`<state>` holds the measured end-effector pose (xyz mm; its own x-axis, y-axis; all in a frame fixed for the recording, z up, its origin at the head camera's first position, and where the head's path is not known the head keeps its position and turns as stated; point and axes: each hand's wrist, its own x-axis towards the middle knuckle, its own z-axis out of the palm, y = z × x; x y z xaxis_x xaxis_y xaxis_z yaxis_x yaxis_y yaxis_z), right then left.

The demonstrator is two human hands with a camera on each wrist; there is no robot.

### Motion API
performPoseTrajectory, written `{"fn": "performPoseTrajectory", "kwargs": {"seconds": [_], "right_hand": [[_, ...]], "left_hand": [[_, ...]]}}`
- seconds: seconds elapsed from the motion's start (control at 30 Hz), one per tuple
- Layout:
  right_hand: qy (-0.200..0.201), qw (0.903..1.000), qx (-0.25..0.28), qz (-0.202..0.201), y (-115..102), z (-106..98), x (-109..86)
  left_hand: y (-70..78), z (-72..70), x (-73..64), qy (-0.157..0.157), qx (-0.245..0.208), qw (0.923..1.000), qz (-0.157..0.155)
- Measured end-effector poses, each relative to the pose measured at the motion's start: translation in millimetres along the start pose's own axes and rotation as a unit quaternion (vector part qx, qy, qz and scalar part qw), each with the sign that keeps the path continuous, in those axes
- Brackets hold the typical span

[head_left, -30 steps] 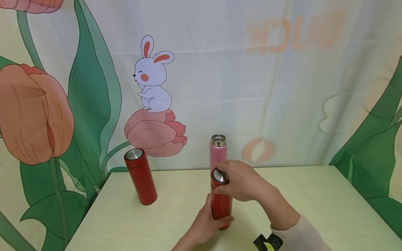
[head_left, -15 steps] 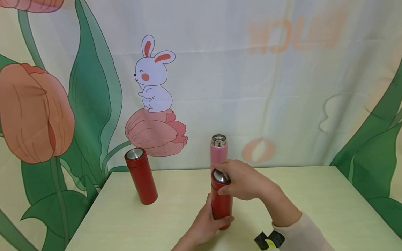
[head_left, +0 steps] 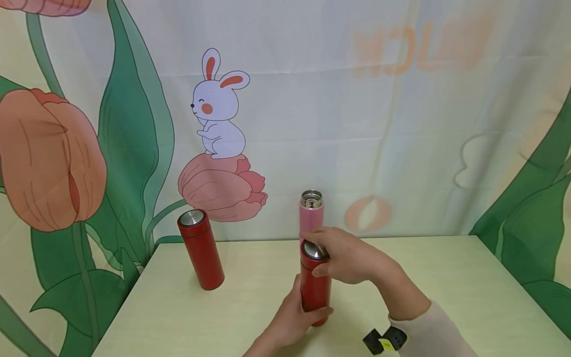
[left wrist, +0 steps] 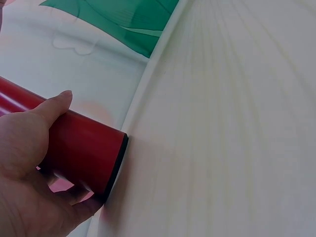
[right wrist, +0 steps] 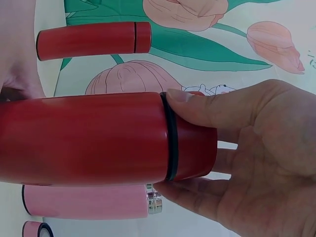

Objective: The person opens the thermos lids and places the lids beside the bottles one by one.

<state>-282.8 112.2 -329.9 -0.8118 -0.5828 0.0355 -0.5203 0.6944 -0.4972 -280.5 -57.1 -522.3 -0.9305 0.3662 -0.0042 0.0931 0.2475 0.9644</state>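
Note:
An upright red thermos with a steel-topped red lid stands near the front middle of the table. My left hand grips its lower body; in the left wrist view the thumb and fingers curl round it close to the black base ring. My right hand holds the lid from above, thumb on the near side, fingers round the far side. Just behind stands a pink thermos without a lid, its steel mouth bare and its lower part hidden by the red one.
A second red thermos, lid on, stands at the left of the table. A small pink cap lies beside the pink thermos in the right wrist view. A printed curtain hangs behind the table's far edge.
My right hand has turned a little on the lid, its thumb shifting to the right around the near side. The left hand and the thermoses stay in place.

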Motion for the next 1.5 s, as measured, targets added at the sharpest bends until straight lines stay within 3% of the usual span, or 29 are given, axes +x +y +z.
{"fn": "performPoseTrajectory", "kwargs": {"seconds": [0.6,0.87,1.1,1.5], "right_hand": [[0.029,0.9996,0.0,-0.009,2.0,2.6,-0.5],[0.073,0.9943,-0.059,0.051,-7.0,4.3,-1.8],[0.097,0.9859,-0.08,0.11,-17.1,7.7,-3.1],[0.152,0.9662,-0.133,0.161,-29.1,21.0,-2.2]], "left_hand": [[-1.3,1.2,0.8,-0.001,-0.002,0.9999,0.012],[-2.7,2.1,0.1,0.002,0.002,0.9999,0.015],[-1.0,1.4,-0.3,0.003,0.005,0.9998,0.017],[-0.6,2.0,0.4,0.008,0.017,0.9998,0.011]]}}
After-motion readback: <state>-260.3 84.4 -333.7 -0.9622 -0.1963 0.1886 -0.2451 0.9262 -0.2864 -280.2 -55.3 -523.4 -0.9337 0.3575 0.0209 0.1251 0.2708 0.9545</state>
